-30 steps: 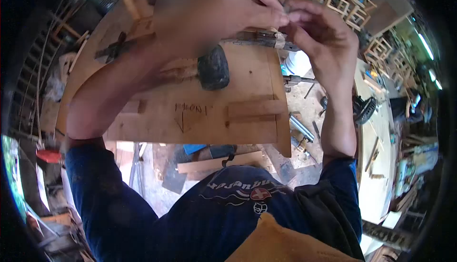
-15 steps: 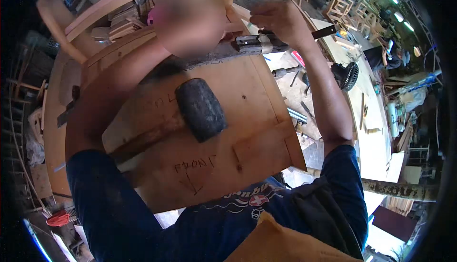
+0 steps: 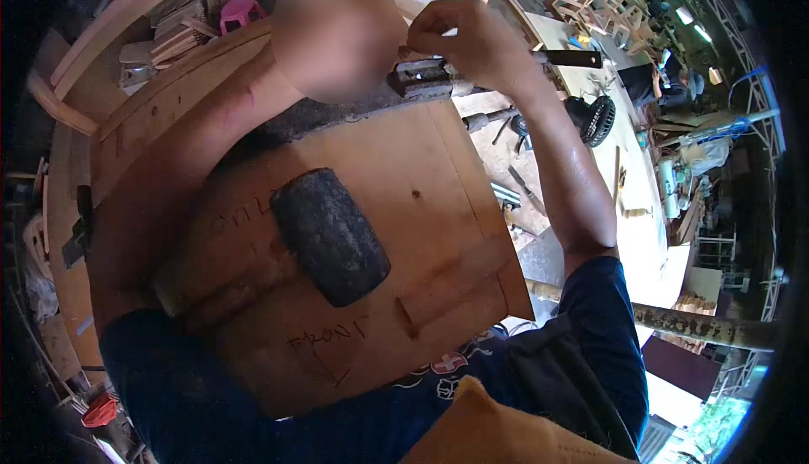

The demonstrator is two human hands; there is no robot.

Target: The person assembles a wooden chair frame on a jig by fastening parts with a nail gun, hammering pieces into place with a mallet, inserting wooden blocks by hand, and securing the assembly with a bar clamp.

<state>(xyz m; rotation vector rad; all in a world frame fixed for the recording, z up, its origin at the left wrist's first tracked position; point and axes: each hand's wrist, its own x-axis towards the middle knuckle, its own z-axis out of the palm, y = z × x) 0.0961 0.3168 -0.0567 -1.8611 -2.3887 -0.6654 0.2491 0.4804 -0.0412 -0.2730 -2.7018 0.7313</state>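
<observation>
My left hand is hidden behind a blurred patch at the top centre; only my left forearm (image 3: 223,118) shows, reaching over the wooden panel. To its right my right hand (image 3: 476,47) is raised, thumb and fingers curled into a pinch near the blurred patch. Whatever the pinch holds is too small or hidden. Below both hands, a black-headed mallet (image 3: 331,236) rests on the wooden panel (image 3: 438,194), its handle pointing lower left. The panel bears handwritten marks, among them "FRONT". A dark metal clamp (image 3: 421,78) lies along the panel's far edge, just under my right hand.
A black-handled tool (image 3: 575,59) juts out behind my right wrist. Beyond my right forearm are a small black fan (image 3: 597,120) and loose tools on a pale bench (image 3: 628,236). Wooden chair frames (image 3: 586,0) stand farther back. A pink stool (image 3: 242,14) is at upper left.
The view has shifted, so the mallet and panel appear lower and slightly left. My right hand's fingers have curled farther in, toward the blurred patch. The pink stool is more visible.
</observation>
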